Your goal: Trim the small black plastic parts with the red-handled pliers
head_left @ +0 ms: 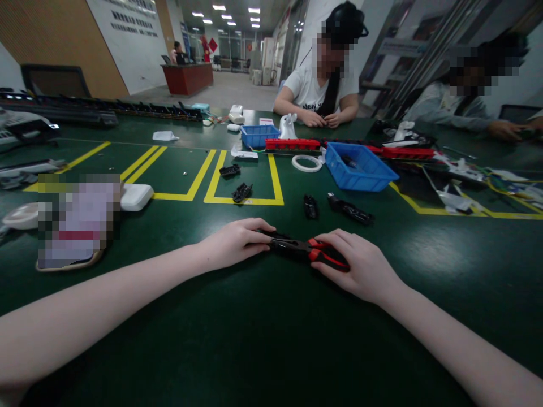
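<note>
Long-nose pliers (299, 246) with red-and-black handles are in my right hand (360, 264), its fingers wrapped round the grips. Their jaws point left, to the fingertips of my left hand (235, 244). Those fingertips pinch a small black part (278, 233) at the jaws; most of it is hidden. Beyond my hands lie a short black piece (310, 207) and a longer black piece (351, 211) with a shiny end. Two black plastic parts, one nearer (242, 193) and one farther (229, 170), rest inside a yellow-taped rectangle.
A blue bin (360, 175) holding dark items stands beyond the pliers, beside a white tape ring (306, 163). At left are a phone (80, 226) and a white case (136, 197). A co-worker (326, 90) sits opposite; another person (458, 107) is at right.
</note>
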The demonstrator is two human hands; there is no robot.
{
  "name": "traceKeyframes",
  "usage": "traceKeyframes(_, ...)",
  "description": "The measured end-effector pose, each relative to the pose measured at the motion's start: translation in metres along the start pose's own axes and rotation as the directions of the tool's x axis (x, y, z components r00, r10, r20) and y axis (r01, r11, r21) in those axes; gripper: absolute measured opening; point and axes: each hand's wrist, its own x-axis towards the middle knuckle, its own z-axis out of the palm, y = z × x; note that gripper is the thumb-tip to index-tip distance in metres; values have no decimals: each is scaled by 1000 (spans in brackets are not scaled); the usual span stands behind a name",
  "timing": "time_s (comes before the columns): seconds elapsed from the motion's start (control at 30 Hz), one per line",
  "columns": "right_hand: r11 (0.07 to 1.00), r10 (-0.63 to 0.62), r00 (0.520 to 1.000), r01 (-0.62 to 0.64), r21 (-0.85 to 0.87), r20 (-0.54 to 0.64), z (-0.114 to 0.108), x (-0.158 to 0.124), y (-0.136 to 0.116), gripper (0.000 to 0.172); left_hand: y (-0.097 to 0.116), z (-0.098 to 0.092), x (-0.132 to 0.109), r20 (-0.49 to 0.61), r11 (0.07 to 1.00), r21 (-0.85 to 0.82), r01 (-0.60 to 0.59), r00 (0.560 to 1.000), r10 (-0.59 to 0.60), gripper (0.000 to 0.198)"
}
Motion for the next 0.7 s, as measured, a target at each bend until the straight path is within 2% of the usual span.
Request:
traceKeyframes(0.33,999,-32,999,32,5,19,-4,0,7,35,2,-1,0,-15,999,-46,26,1000,-27,25)
traceKeyframes(0.7,999,-45,999,45,-26,-24,2,0,7,37,3,-1,2,-12,999,-32,24,1000,-25,24)
